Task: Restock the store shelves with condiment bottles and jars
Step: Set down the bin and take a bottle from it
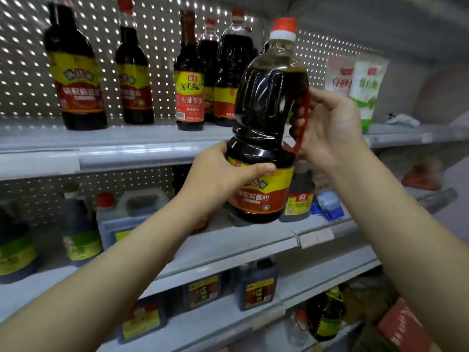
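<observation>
Dark brown soy sauce fills the big bottle (266, 118) that the person holds with 2 hands in front of the shelves. The bottle is almost upright, only a little tilted. I think it is in the air: its shoulder is before the edge of the upper shelf (127, 141) and its bottom is before the middle shelf (228, 240), but I cannot tell for sure if the bottom touches anything. The left hand (215, 179) grips the lower body at the yellow label; the thumb lies across the front and the other fingers go behind, out of sight. The right hand (330, 123) has its fingers curled through the red handle (303, 123) and closed on it.

The step in hand seems to be bringing this bottle to the upper shelf, where a slim labelled bottle (189, 80) and bigger dark bottles (233, 72) stand, with white and green bags (365, 85) further right. The next move calls for lifting the bottom over the shelf edge, then setting it down flat between the bottles and the bags, label to the front, without knocking the neighbours. The bottle looks heavy, so 2 hands are safer than 1.
</observation>
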Tool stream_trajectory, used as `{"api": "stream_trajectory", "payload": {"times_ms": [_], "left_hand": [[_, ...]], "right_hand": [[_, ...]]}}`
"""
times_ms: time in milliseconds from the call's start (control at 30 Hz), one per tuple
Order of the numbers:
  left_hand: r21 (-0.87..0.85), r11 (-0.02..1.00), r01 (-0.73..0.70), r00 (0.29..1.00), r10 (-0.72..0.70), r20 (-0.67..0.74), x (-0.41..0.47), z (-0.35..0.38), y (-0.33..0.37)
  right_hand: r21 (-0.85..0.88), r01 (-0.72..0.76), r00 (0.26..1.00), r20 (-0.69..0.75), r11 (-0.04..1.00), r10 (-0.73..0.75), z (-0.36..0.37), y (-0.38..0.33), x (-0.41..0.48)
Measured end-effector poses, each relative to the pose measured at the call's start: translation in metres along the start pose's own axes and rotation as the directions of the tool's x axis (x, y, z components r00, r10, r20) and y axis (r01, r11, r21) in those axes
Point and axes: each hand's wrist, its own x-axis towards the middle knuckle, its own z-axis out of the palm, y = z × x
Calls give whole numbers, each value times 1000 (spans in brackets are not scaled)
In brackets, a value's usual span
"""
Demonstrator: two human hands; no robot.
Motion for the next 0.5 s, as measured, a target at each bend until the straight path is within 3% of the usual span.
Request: {"api": "stream_trajectory", "payload": {"times_ms": [333,500], "left_hand": [[65,992,-112,994,113,-12,72,-7,54],[82,992,-94,994,97,-40,110,5,69]], "right_hand": [[31,129,991,36,991,-130,10,-50,67],[75,148,985,72,986,-154,0,-62,109]]}}
